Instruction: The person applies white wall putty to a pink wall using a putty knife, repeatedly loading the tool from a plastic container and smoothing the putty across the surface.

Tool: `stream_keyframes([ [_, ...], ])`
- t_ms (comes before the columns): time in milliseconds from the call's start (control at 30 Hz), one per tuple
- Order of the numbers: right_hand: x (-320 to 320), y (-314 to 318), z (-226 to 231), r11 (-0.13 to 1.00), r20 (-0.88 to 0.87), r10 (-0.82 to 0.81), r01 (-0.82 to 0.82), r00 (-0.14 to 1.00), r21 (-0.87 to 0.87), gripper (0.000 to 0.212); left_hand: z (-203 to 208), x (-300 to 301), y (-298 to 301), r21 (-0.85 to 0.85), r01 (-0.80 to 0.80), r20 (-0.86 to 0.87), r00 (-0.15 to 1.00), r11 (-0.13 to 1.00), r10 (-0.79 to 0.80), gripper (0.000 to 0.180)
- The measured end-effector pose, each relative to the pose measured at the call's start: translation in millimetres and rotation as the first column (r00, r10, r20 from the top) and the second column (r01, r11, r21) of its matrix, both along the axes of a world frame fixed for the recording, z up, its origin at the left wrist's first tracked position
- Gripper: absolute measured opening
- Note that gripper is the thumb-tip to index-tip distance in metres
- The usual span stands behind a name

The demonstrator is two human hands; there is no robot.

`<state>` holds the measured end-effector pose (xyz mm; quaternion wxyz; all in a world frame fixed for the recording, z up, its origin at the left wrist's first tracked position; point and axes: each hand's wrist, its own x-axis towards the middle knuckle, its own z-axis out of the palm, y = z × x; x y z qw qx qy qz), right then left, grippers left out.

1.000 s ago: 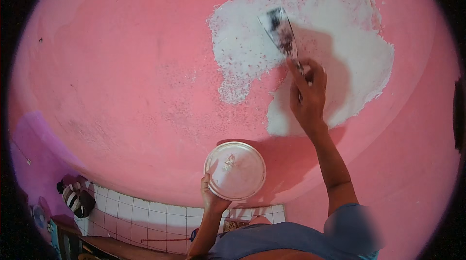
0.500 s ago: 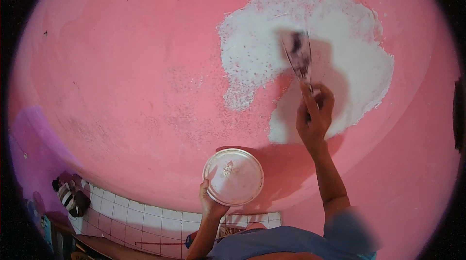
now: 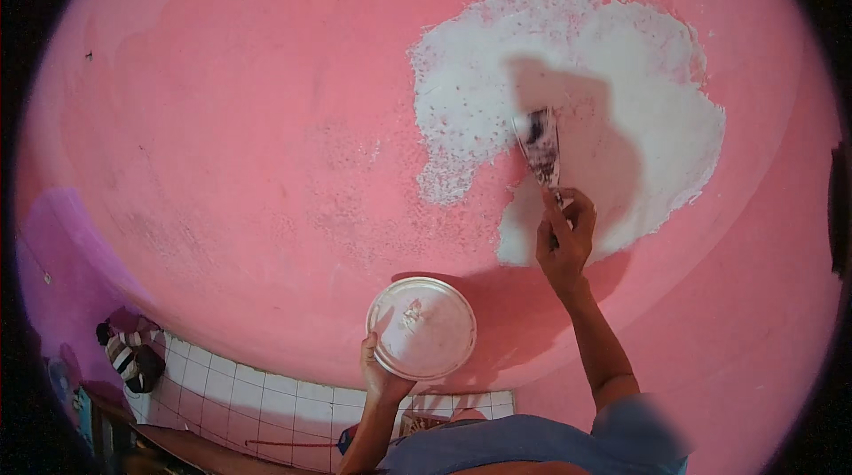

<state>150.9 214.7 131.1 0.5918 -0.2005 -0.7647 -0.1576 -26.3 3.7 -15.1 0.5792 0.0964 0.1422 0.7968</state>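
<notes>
My right hand point(image 3: 564, 240) grips the handle of a putty knife point(image 3: 539, 142), its wide blade pointing up and smeared dark and white. The blade is in front of a large patch of white putty point(image 3: 661, 111) on the pink wall point(image 3: 240, 138); whether it touches is hard to tell. Lower down, my left hand point(image 3: 383, 373) holds a round white lid point(image 3: 435, 333) by its left edge, thumb on top and fingers beneath. A small lump of putty point(image 3: 413, 314) lies on the lid. Pits and thin spots show along the patch's left side.
White tiles point(image 3: 257, 400) run below the wall, with a thin red stick point(image 3: 288, 444) across them. A striped bundle point(image 3: 133, 360) rests at the lower left beside a purple wall point(image 3: 67, 253). Brown furniture point(image 3: 191, 448) is at the bottom left. A dark object point(image 3: 839, 209) shows at the right edge.
My right hand has come down with the putty knife, from the upper part of the white patch to its middle. My left hand and the lid have barely shifted.
</notes>
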Motion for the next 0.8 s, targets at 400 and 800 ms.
stream_keyframes([
  [400, -15, 23, 32, 0.975, -0.048, -0.149, 0.155, 0.988, 0.162, 0.052, 6, 5, 3, 0.005, 0.014, 0.054, 0.998, 1.000, -0.014, 0.065],
  [800, -74, -26, 26, 0.991, 0.043, 0.117, -0.119, 0.992, 0.056, 0.058, -2, -9, -2, 0.001, -0.052, 0.011, 0.999, 0.999, 0.052, 0.066],
])
